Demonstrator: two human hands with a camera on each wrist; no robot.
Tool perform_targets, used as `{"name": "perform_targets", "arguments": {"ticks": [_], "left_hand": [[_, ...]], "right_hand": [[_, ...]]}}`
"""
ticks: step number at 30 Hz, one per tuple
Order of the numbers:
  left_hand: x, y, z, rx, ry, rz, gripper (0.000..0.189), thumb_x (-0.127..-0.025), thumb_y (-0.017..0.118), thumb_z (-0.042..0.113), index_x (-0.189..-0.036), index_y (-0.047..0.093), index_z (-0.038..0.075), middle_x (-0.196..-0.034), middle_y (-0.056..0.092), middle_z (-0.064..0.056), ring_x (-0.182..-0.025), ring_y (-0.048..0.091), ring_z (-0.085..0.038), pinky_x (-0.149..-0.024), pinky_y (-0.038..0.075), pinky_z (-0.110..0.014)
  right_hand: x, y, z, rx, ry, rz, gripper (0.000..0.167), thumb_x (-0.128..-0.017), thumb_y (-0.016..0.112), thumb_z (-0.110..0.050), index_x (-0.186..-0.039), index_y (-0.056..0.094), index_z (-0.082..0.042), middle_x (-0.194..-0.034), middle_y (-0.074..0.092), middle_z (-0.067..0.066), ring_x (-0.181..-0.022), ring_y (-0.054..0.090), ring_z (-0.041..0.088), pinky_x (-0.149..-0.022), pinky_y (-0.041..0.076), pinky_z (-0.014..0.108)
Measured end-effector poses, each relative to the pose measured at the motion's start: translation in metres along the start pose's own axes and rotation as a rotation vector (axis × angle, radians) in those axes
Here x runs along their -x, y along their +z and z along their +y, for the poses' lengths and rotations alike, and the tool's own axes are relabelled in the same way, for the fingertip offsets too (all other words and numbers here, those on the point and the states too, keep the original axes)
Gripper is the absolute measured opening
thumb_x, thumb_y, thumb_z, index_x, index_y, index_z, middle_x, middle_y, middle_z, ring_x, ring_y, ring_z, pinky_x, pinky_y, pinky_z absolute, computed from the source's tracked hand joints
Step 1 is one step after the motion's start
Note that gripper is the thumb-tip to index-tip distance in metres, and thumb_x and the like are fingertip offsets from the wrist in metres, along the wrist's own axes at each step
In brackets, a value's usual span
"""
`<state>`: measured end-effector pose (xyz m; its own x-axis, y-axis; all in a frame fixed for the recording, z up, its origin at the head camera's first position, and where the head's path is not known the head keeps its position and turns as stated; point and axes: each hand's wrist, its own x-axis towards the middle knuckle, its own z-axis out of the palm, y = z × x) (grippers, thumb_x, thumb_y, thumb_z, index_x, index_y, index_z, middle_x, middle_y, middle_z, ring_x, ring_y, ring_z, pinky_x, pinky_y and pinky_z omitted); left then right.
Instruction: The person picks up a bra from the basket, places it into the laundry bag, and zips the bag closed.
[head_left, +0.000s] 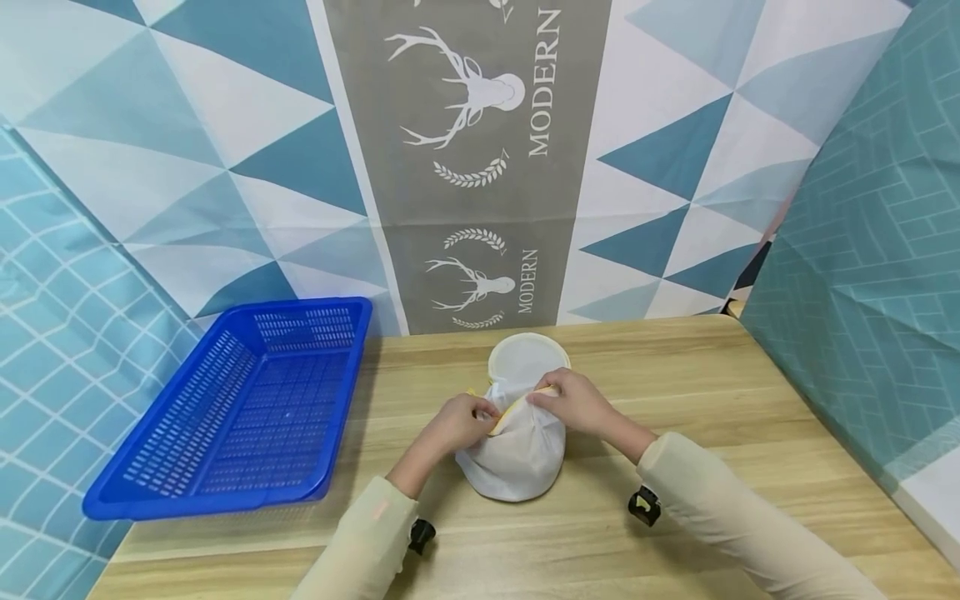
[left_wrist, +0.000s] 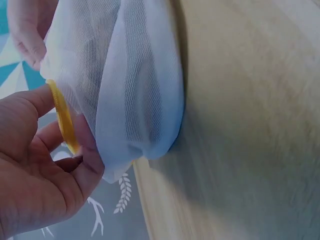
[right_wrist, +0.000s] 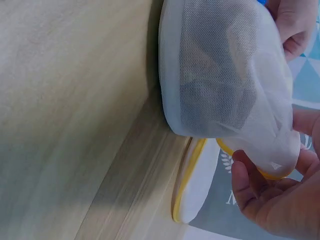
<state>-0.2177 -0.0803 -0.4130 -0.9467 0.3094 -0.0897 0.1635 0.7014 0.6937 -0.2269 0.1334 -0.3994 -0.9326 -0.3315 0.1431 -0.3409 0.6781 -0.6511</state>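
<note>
A white mesh laundry bag (head_left: pixel 516 462) with yellow edging stands on the wooden table. Its round, flat flap (head_left: pixel 529 357) lies behind it, also seen in the right wrist view as a yellow-rimmed flap (right_wrist: pixel 196 186). My left hand (head_left: pixel 463 421) pinches the yellow edge (left_wrist: pixel 64 117) on the near left side of the opening. On the opposite side, my right hand (head_left: pixel 577 402) pinches the rim between thumb and fingers. Through the mesh (right_wrist: pixel 215 75) faint pale and darker patches show, but I cannot tell whether anything is inside.
A blue plastic basket (head_left: pixel 348 392) with slotted walls stands to the left. Patterned cloth (head_left: pixel 480 192) hangs behind the table, with teal sheeting (head_left: pixel 862 275) along the right side. Bare wood (head_left: pixel 675 375) shows right of the bag.
</note>
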Motion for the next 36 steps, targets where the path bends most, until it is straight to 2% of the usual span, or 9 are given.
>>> {"name": "perform_targets", "arguments": {"ticks": [3, 8, 16, 21, 25, 27, 29, 32, 36], "left_hand": [[-0.001, -0.004, -0.003, -0.032, 0.031, 0.020, 0.024, -0.092, 0.057, 0.028, -0.096, 0.072, 0.009, -0.075, 0.060, -0.003, -0.066, 0.048, -0.013, -0.057, 0.039, -0.025], [-0.001, -0.016, -0.003, 0.018, 0.015, 0.045, 0.034, -0.096, 0.049, 0.039, -0.100, 0.071, 0.012, -0.088, 0.066, -0.005, -0.078, 0.057, -0.014, -0.066, 0.046, -0.028], [-0.002, -0.037, -0.004, 0.060, -0.081, 0.088, 0.048, -0.097, 0.043, 0.047, -0.083, 0.064, 0.007, -0.074, 0.062, -0.006, -0.063, 0.056, -0.020, -0.057, 0.042, -0.026], [-0.005, -0.043, -0.007, 0.061, -0.100, 0.068, 0.048, -0.097, 0.042, 0.048, -0.097, 0.067, 0.008, -0.074, 0.061, -0.008, -0.068, 0.057, -0.025, -0.057, 0.043, -0.028], [-0.007, -0.047, -0.010, 0.064, -0.116, 0.099, 0.046, -0.096, 0.044, 0.049, -0.112, 0.065, 0.011, -0.099, 0.066, -0.014, -0.092, 0.061, -0.029, -0.075, 0.049, -0.038], [-0.008, -0.050, -0.011, 0.072, -0.128, 0.122, 0.047, -0.095, 0.046, 0.049, -0.114, 0.064, 0.011, -0.115, 0.063, -0.015, -0.108, 0.058, -0.032, -0.085, 0.048, -0.044], [-0.010, -0.053, -0.011, 0.080, -0.142, 0.146, 0.047, -0.094, 0.048, 0.049, -0.113, 0.065, 0.009, -0.121, 0.061, -0.015, -0.113, 0.056, -0.033, -0.088, 0.047, -0.046], [-0.017, -0.056, -0.010, 0.095, -0.163, 0.178, 0.044, -0.094, 0.051, 0.044, -0.106, 0.066, 0.005, -0.105, 0.065, -0.014, -0.094, 0.060, -0.026, -0.076, 0.049, -0.037], [-0.027, -0.055, -0.011, 0.149, -0.192, 0.196, 0.039, -0.094, 0.053, 0.038, -0.101, 0.065, 0.001, -0.088, 0.063, -0.009, -0.073, 0.055, -0.017, -0.063, 0.047, -0.030]], "right_hand": [[-0.001, -0.002, 0.002, 0.001, 0.039, 0.006, 0.020, -0.086, 0.065, -0.031, -0.083, 0.069, -0.012, -0.086, 0.064, 0.002, -0.080, 0.053, 0.014, -0.071, 0.044, 0.030], [0.001, -0.008, 0.003, 0.013, 0.052, -0.005, 0.026, -0.087, 0.063, -0.038, -0.088, 0.068, -0.013, -0.090, 0.061, 0.003, -0.081, 0.051, 0.015, -0.072, 0.044, 0.031], [0.003, -0.018, 0.007, -0.020, 0.040, -0.025, 0.021, -0.089, 0.060, -0.031, -0.087, 0.062, -0.010, -0.103, 0.061, 0.009, -0.102, 0.057, 0.028, -0.086, 0.046, 0.045], [0.003, -0.020, 0.010, -0.074, 0.072, -0.048, 0.022, -0.091, 0.058, -0.031, -0.096, 0.064, -0.010, -0.112, 0.061, 0.010, -0.109, 0.056, 0.031, -0.089, 0.047, 0.047], [0.003, -0.022, 0.010, -0.123, 0.116, -0.044, 0.033, -0.094, 0.053, -0.039, -0.107, 0.063, -0.010, -0.119, 0.059, 0.011, -0.114, 0.054, 0.031, -0.092, 0.045, 0.048], [0.003, -0.022, 0.011, -0.140, 0.143, -0.025, 0.039, -0.095, 0.050, -0.042, -0.111, 0.062, -0.010, -0.120, 0.059, 0.012, -0.114, 0.054, 0.031, -0.091, 0.046, 0.047], [0.002, -0.023, 0.012, -0.152, 0.183, 0.009, 0.042, -0.095, 0.048, -0.044, -0.114, 0.061, -0.009, -0.120, 0.060, 0.012, -0.113, 0.054, 0.030, -0.090, 0.046, 0.045], [-0.001, -0.024, 0.016, -0.169, 0.247, 0.064, 0.042, -0.097, 0.047, -0.041, -0.117, 0.058, -0.006, -0.117, 0.061, 0.015, -0.106, 0.058, 0.030, -0.084, 0.049, 0.041], [-0.003, -0.025, 0.024, -0.234, 0.320, 0.101, 0.040, -0.098, 0.048, -0.032, -0.120, 0.055, 0.000, -0.114, 0.060, 0.020, -0.099, 0.060, 0.033, -0.081, 0.051, 0.041]]}}
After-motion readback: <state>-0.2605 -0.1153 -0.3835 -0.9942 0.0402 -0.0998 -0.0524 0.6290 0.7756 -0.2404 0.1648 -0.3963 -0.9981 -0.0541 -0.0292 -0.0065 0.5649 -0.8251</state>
